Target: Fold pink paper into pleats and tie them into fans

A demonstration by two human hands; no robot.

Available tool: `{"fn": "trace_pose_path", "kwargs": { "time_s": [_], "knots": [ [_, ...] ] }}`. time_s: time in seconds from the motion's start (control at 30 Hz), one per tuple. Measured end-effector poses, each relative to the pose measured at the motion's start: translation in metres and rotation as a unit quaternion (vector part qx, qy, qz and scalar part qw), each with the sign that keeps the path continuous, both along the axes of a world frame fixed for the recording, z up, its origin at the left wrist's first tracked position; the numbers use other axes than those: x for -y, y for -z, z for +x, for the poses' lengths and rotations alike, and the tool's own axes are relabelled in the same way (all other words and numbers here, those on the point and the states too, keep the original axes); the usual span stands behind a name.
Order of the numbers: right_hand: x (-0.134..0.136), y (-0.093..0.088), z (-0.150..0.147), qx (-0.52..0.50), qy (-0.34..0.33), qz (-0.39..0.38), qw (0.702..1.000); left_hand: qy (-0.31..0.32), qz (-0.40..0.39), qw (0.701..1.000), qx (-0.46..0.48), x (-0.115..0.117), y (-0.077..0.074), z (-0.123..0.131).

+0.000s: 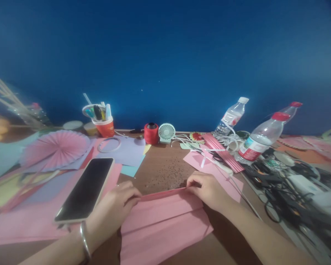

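Observation:
A sheet of pink paper (165, 224) with several crosswise creases lies in front of me, its far edge folded into a narrow strip. My left hand (124, 197), with a silver bangle on the wrist, pinches the left end of that folded edge. At the right end, my right hand (204, 186) grips the same edge between thumb and curled fingers. Just left of my left hand, a smartphone (85, 189) with a dark screen rests on coloured paper. A pink pleated paper fan (57, 149) lies beyond the phone.
A red cup of pens (105, 127), a red thread spool (151, 133) and a small fan (167, 132) stand near the blue wall. Plastic bottles (260, 138) and tangled black cables (278, 184) crowd the right side. A folded pink strip (223, 152) lies by the bottles.

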State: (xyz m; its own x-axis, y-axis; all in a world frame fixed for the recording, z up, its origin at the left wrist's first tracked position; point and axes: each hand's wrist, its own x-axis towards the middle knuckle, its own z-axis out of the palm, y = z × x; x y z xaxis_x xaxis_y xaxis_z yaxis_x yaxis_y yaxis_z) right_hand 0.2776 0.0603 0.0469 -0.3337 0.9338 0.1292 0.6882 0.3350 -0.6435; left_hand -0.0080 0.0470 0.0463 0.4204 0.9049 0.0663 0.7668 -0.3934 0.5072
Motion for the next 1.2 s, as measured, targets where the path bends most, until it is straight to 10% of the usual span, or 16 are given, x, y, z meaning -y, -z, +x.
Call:
{"fn": "trace_pose_path", "kwargs": {
  "time_s": [0.43, 0.83, 1.03, 1.2],
  "knots": [
    [0.025, -0.011, -0.073, 0.071, -0.119, 0.114, 0.984, -0.016, -0.051, 0.997, 0.047, 0.022, -0.008, 0.012],
    [-0.003, 0.002, 0.004, 0.102, -0.096, 0.220, 0.965, -0.071, -0.053, 0.993, 0.073, 0.014, -0.011, 0.004],
    [-0.007, -0.016, -0.002, 0.051, -0.154, 0.141, 0.977, -0.104, -0.089, 0.988, 0.072, 0.005, -0.032, 0.007],
    [-0.018, -0.013, -0.001, -0.092, -0.013, -0.034, 0.995, -0.141, -0.129, 0.971, 0.145, -0.002, -0.041, 0.002]
  ]
}}
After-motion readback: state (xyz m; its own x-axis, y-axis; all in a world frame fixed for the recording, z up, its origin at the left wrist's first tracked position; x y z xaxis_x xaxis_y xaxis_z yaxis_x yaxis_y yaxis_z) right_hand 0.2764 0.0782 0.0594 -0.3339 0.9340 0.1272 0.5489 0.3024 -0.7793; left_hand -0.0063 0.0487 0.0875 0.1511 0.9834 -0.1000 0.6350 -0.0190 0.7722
